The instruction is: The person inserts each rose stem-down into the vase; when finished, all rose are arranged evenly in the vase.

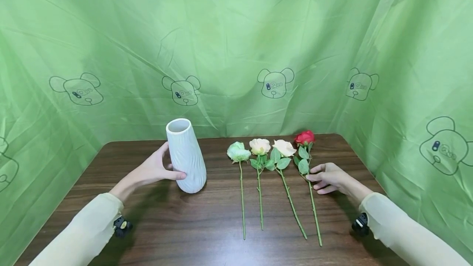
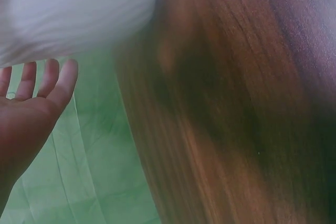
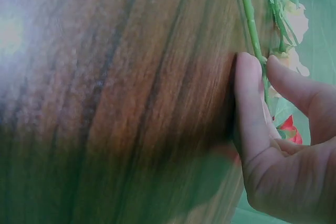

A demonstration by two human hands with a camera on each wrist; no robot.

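A white ribbed vase (image 1: pixel 188 157) stands on the left half of the table. My left hand (image 1: pixel 157 167) holds its side, thumb across the front and the other fingers reaching behind. In the left wrist view the vase (image 2: pixel 79 9) is blurred and cut off, with the hand's fingertips at its side. Over on the right, my right hand (image 1: pixel 330 178) pinches the green stem of a red rose (image 1: pixel 304 137) just below its leaves. The right wrist view shows thumb and forefinger on either side of that stem (image 3: pixel 249 19). The rose lies along the table.
Left of the red rose lie a cream rose (image 1: pixel 284 147), a pale peach rose (image 1: pixel 260 146) and a pale green flower (image 1: pixel 238 152), stems toward me. The dark wooden table (image 1: pixel 214 221) is bordered by a green curtain (image 1: pixel 229 52) behind and at the sides.
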